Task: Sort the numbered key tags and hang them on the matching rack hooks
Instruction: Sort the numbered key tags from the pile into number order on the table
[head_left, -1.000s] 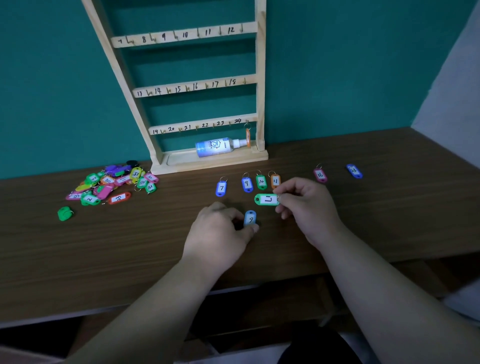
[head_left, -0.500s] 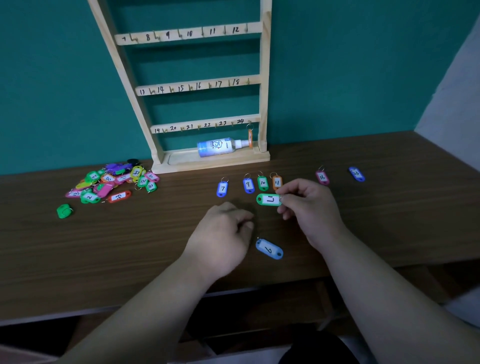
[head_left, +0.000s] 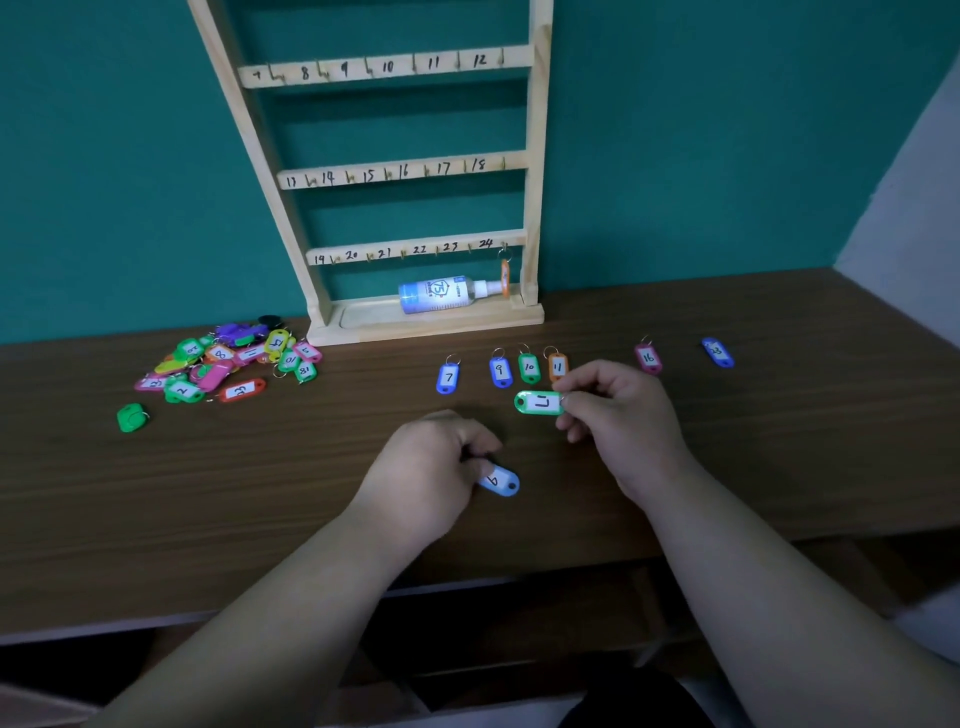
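Note:
My right hand (head_left: 621, 415) pinches one end of a green tag (head_left: 539, 402) marked 17, held flat just above the table. My left hand (head_left: 431, 470) has its fingers curled on the near end of a light blue tag (head_left: 500, 481) lying on the table. Behind them stands a row of tags: blue 7 (head_left: 448, 378), blue 9 (head_left: 500, 370), green 10 (head_left: 529, 367), orange 11 (head_left: 558, 366). Further right lie a pink 16 (head_left: 648, 358) and a blue tag (head_left: 717, 352). The wooden rack (head_left: 415, 166) with numbered hooks leans at the wall; one orange tag (head_left: 504, 278) hangs under 24.
A heap of mixed coloured tags (head_left: 228, 364) lies at the left of the brown table (head_left: 156, 493), with a lone green tag (head_left: 131, 417) in front of it. A spray bottle (head_left: 441, 294) lies in the rack's base tray. The table's front edge runs just below my wrists.
The light blue tag left my left hand and dropped toward the table's front edge; my left hand then followed and took hold of it again. My right hand stayed put with the green tag.

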